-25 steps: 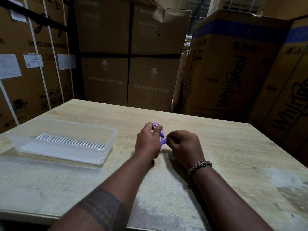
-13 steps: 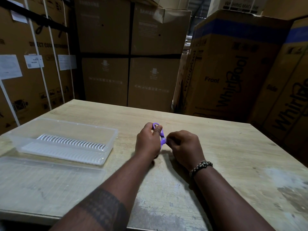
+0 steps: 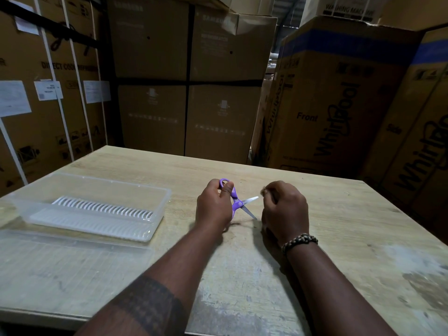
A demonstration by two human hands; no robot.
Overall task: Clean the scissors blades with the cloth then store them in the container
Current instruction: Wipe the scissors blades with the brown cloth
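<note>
My left hand [image 3: 213, 206] grips the purple handles of a small pair of scissors [image 3: 238, 202] over the middle of the wooden table [image 3: 339, 226]. The two metal blades are spread apart and point right, toward my right hand [image 3: 284, 210]. My right hand is a closed fist just right of the blade tips, apart from them; a small bit of brownish cloth [image 3: 263, 190] peeks out at its top, the remainder hidden inside the fist. A clear plastic container [image 3: 97, 185] with a white ribbed insert stands open at the left.
The container's clear flat lid [image 3: 60, 263] lies on the table in front of it, at the near left. Tall cardboard appliance boxes [image 3: 339, 105] wall in the table at the back, left and right. The near right tabletop has worn pale patches.
My right hand has pulled away to the right, off the scissors. The blades, hidden between my hands before, now show and stand spread apart. My left hand stays in place.
</note>
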